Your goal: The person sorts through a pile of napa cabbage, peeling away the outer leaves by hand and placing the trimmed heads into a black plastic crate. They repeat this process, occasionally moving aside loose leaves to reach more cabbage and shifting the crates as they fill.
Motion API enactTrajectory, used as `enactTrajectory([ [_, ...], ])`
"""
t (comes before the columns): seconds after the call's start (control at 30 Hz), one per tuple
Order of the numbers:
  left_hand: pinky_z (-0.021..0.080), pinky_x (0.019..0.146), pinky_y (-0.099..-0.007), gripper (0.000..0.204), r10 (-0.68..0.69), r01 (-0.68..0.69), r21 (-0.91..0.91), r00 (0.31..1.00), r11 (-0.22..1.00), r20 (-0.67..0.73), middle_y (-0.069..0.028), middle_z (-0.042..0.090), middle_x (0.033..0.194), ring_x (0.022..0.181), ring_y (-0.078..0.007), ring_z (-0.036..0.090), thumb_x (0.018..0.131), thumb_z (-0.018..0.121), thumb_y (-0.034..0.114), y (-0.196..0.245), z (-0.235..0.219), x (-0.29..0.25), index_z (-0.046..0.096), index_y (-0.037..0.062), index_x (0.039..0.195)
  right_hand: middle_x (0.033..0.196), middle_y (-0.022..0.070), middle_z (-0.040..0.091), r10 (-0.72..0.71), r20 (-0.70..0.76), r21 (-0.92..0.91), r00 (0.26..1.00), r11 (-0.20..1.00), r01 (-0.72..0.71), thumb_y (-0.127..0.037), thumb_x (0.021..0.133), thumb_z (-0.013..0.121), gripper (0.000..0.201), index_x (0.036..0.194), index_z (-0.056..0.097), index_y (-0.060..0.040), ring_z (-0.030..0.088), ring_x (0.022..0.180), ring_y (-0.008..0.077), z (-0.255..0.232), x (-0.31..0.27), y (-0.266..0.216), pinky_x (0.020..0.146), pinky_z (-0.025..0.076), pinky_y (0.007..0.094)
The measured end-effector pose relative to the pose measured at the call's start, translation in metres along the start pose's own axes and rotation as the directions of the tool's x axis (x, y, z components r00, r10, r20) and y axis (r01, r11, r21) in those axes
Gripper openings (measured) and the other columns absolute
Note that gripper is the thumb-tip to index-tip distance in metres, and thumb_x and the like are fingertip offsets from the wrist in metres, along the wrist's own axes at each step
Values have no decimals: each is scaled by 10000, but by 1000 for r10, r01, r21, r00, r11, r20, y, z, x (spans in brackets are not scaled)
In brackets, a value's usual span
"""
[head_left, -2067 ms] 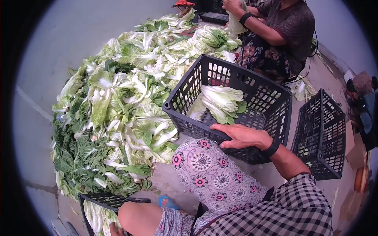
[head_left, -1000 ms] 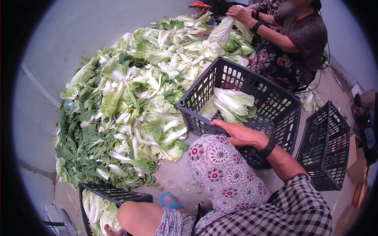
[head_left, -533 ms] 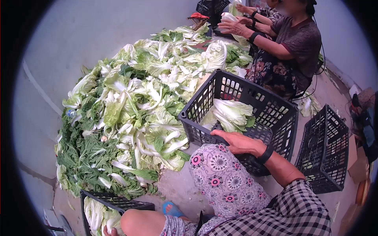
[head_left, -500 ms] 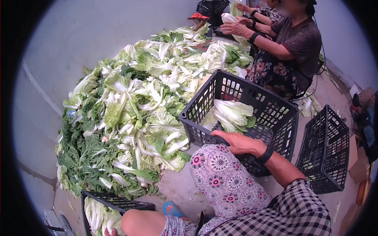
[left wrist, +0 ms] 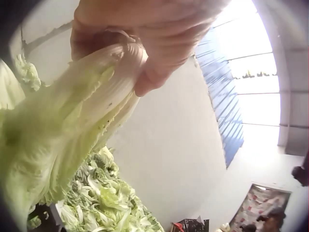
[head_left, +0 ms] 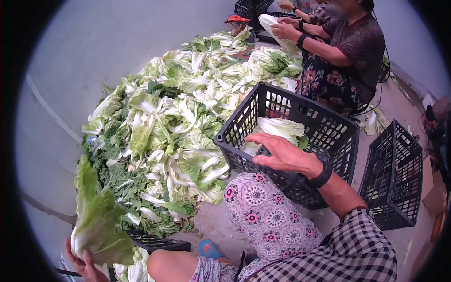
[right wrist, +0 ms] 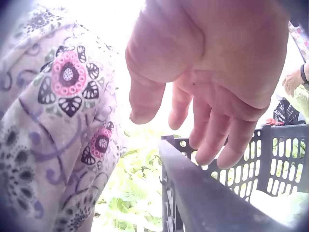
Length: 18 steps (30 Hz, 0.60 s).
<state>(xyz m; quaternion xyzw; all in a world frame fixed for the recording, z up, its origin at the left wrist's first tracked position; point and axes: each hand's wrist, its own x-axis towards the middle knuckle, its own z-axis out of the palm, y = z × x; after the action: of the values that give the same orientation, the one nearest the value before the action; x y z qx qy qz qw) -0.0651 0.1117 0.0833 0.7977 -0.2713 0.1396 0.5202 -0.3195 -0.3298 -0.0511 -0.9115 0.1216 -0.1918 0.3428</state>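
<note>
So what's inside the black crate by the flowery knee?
At least one cabbage lies in the black crate. The right fingers and the crate's near side hide part of the inside; I can't see there.

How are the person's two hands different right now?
The left hand grips a leafy cabbage; the right hand holds nothing.
The left hand's fingers curl round the cabbage's pale base; the right hand's fingers are relaxed.
The left hand is out to the side; the right hand is over the black crate.
Both are bare.
</note>
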Motion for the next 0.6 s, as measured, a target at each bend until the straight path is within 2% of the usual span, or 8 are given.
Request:
enactTrajectory([
  [0.07,391,964,-352,643,51,-33,-176,994,984,101,-146,473,1255,1141,-237,485,777,663,117,-26,22,14,361,-10,1330,1230,233,493,-78,-32,-25,996,997,77,-210,786,637,577,1277,419,2,491,1135,369,-6,9,-19,977,391,404],
  [0.13,389,967,-338,602,81,-13,-235,957,972,280,-114,496,1205,1110,-224,504,715,558,-63,-11,64,10,404,7,1293,1248,232,479,-202,-48,-41,978,979,200,-225,777,659,628,1296,392,6,473,1159,363,-3,18,-38,995,376,405],
  [0.2,394,961,-336,594,130,-128,-31,917,991,376,-118,526,1149,1089,-243,521,633,549,-94,5,102,2,475,14,1212,1260,232,470,-323,-54,-51,945,946,321,-240,760,682,686,1315,363,9,450,1187,356,1,26,-59,1011,363,409],
  [0.27,407,943,-347,567,311,-394,57,798,917,516,-145,542,1120,1058,-283,541,576,563,-98,27,128,1,522,12,1131,1264,231,466,-443,-52,-50,895,896,441,-254,736,706,751,1333,334,9,423,1219,348,11,37,-78,1024,350,416],
  [0.37,428,914,-354,550,432,-514,-26,692,857,578,-167,548,1106,1036,-302,554,568,620,-95,53,154,-1,540,21,1099,1239,221,480,-579,-4,-122,816,810,574,-277,705,725,810,1339,312,13,405,1228,345,30,57,-98,991,361,444],
  [0.47,427,925,-368,590,508,-557,-102,649,825,567,-181,534,1137,1062,-313,545,564,626,-74,69,161,-4,530,23,1138,1222,185,495,-562,198,104,803,827,553,-201,699,720,748,1319,345,-18,461,1154,350,35,76,-106,930,375,447],
  [0.5,426,929,-370,610,534,-576,-121,633,809,560,-180,530,1149,1073,-308,540,566,634,-69,69,162,-4,520,22,1159,1087,180,566,-504,288,186,814,863,469,-158,706,699,622,1245,419,-22,542,1011,350,30,82,-114,862,401,453],
  [0.6,418,957,-376,731,427,-365,-229,828,902,363,-171,488,1228,1110,-296,516,611,671,-26,51,170,-8,406,13,1290,945,177,610,-431,298,327,852,884,333,-140,722,680,467,1134,498,-18,592,900,358,23,93,-118,798,444,428],
])
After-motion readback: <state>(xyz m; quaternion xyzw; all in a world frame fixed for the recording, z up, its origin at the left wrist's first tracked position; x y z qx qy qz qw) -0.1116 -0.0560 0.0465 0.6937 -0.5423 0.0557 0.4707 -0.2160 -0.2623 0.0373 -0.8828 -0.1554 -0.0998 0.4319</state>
